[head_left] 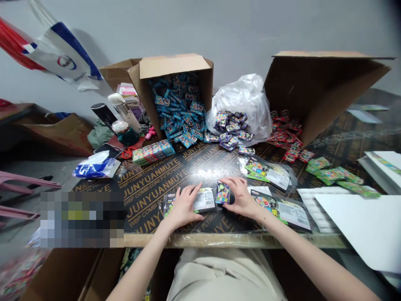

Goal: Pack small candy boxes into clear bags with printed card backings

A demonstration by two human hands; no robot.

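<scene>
Nearer us than the crinkly see-through plastic bag [242,96], our left hand [184,205] rests on a flat, clear-wrapped pack [206,200]. Our right hand [240,198] pinches a small, dark, colourful packet [222,193]. Left of the bag, a brown cardboard box [175,66] spills blue packets [180,110]; right of it lie red packets [286,136].

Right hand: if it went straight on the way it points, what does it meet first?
Likely the flat package under the left hand, just beyond the small packet that the right hand seems to grip already. Height is unclear; it could pass above.
</scene>
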